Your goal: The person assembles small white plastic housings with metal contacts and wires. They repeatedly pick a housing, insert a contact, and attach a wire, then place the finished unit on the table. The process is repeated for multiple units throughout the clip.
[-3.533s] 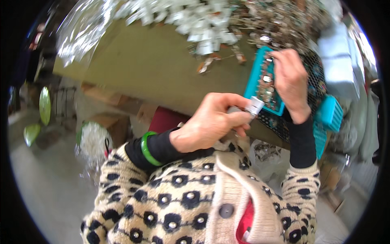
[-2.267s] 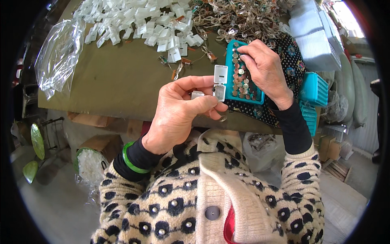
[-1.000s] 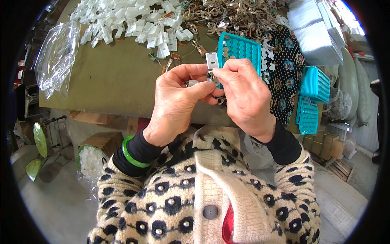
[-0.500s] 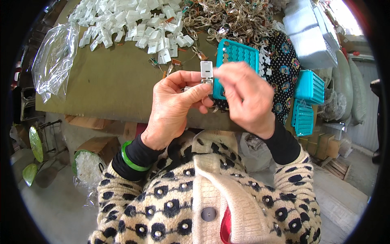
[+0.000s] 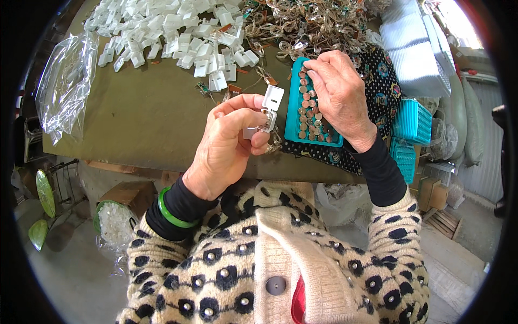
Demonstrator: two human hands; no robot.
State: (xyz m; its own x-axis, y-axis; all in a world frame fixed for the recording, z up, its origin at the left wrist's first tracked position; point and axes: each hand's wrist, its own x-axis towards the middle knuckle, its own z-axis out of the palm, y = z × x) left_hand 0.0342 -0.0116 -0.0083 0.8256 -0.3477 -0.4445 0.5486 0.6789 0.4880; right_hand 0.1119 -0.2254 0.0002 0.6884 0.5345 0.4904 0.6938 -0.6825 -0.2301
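Observation:
A small white plastic case [image 5: 273,98] with its lid flipped up is gripped between the thumb and fingers of my left hand [image 5: 224,137]. Something small and metallic shows in its lower half, partly behind my thumb. My right hand [image 5: 342,92] reaches over a teal tray [image 5: 292,110], thumb and fingertips pinched near its upper end. What the pinch holds, if anything, is hidden. Several round, coin-like metal cells [image 5: 303,111] lie in the tray, and my right hand covers its right side.
White plastic cases [image 5: 178,32] are heaped at the back left, tangled wired parts [image 5: 307,24] at the back centre. A clear plastic bag [image 5: 70,86] lies at the left. Stacked white trays [image 5: 413,59] and teal trays [image 5: 413,121] stand right. Patterned cloth [image 5: 380,81] lies beside the tray.
My right hand has moved from beside the case rightward to the tray, uncovering the metal cells at its near end. The case in my left hand has tilted slightly and sits a little lower.

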